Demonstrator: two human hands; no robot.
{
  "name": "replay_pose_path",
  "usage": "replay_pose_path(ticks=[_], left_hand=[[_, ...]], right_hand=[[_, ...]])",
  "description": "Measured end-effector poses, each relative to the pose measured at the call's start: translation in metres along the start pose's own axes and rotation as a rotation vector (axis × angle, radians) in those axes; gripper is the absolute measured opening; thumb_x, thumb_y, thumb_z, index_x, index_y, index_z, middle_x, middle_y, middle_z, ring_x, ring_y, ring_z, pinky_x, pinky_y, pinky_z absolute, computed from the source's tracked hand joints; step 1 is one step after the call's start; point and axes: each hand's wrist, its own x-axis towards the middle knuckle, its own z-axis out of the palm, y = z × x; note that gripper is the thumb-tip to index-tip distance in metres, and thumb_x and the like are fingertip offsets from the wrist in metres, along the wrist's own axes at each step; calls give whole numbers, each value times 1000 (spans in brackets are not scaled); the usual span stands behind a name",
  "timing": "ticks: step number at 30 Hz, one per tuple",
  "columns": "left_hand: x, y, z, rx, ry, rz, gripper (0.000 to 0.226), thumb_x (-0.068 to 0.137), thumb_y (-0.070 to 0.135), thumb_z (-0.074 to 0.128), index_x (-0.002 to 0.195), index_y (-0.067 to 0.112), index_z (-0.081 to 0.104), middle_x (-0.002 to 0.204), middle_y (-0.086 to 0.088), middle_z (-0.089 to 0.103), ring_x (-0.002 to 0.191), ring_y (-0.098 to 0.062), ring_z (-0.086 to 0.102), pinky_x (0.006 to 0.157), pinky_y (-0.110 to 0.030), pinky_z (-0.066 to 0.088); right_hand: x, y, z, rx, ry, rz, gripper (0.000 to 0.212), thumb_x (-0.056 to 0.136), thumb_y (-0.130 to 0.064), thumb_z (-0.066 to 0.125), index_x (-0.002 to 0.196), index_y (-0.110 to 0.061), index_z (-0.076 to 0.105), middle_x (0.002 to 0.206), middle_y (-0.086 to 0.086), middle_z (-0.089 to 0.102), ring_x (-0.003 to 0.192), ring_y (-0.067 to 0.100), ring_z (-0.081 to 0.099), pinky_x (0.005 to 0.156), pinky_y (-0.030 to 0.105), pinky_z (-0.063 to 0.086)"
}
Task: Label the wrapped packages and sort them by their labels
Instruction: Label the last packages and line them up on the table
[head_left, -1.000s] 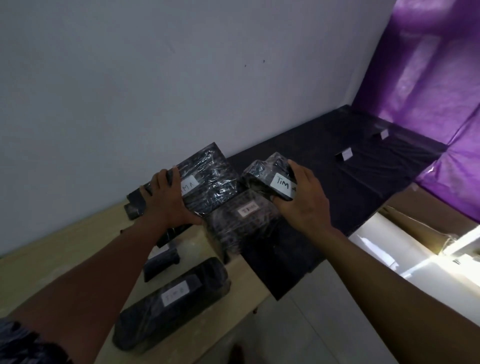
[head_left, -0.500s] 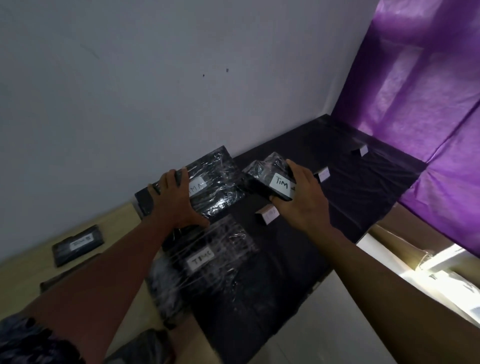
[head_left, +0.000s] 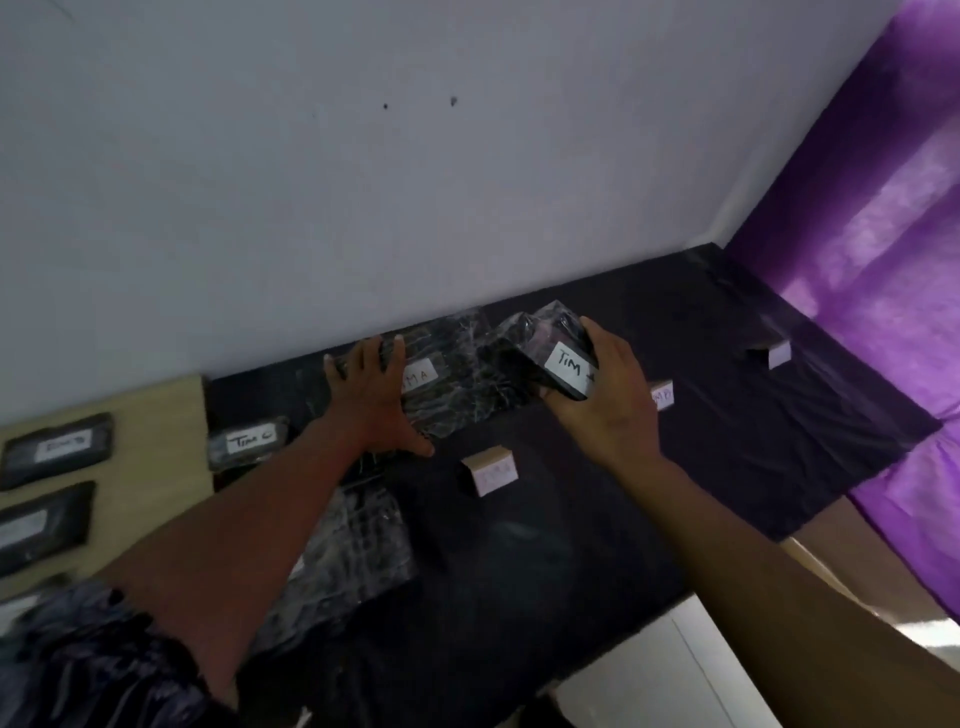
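Note:
My left hand (head_left: 371, 400) lies flat with spread fingers on the left end of a flat black wrapped package (head_left: 457, 384) whose white label ends in "M A"; the package sits on the black cloth near the wall. My right hand (head_left: 602, 410) grips a small black wrapped package (head_left: 550, 353) with a white label reading "TiM", held just above the cloth, overlapping the flat package's right end. Another wrapped package (head_left: 358, 540) lies partly under my left forearm. A small package labelled "Tim C" (head_left: 249, 441) rests at the cloth's left edge.
Folded paper sign cards stand on the black cloth (head_left: 571, 545): one (head_left: 493, 470) in front of my hands, one (head_left: 662, 395) behind my right hand, one (head_left: 776, 353) far right. Labelled packages (head_left: 57, 447) lie on the wooden table at left. Purple curtain (head_left: 883, 260) hangs on the right.
The view has swung right along the table. Both hands have carried their packages over the black cloth toward the wall, the left one now pressing the flat package down there.

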Motion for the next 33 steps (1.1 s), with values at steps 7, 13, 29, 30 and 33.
replay_pose_path(ticks=[7,13,29,30,33], left_hand=[[26,57,24,31,-49,-114,154,43,81,74,153,17,-12,159,-15,-4,147,-34,-6,111,-67,-7],[43,82,32,10,-74,-177,152,43,79,74,153,18,-11,158,-16,-2,147,-36,-5,112,-67,-5],[100,75,79,-22,-259,-126,151,43,79,75,153,21,-12,160,-9,-6,148,-29,-9,115,-61,-10],[101,71,80,-25,-264,-123,151,44,77,76,153,21,-12,161,-9,-6,148,-29,-9,115,-61,-10],[105,62,85,-41,-281,-106,151,43,76,78,153,23,-13,161,-8,-7,148,-29,-9,116,-58,-9]], right_hand=[[59,74,-1,56,-158,-97,89,72,-37,80,147,-31,33,138,-6,45,123,19,49,95,43,50],[89,109,6,89,-238,-104,88,72,-40,80,146,-36,32,138,-10,43,122,18,49,94,45,51],[119,143,39,85,-403,-171,90,70,-40,80,146,-36,31,136,-12,44,119,15,49,93,45,51],[119,143,42,85,-410,-171,90,70,-40,80,146,-36,31,136,-13,44,119,14,49,93,44,51],[117,140,52,90,-426,-172,91,70,-37,81,147,-36,32,136,-13,43,120,14,48,93,43,51]])
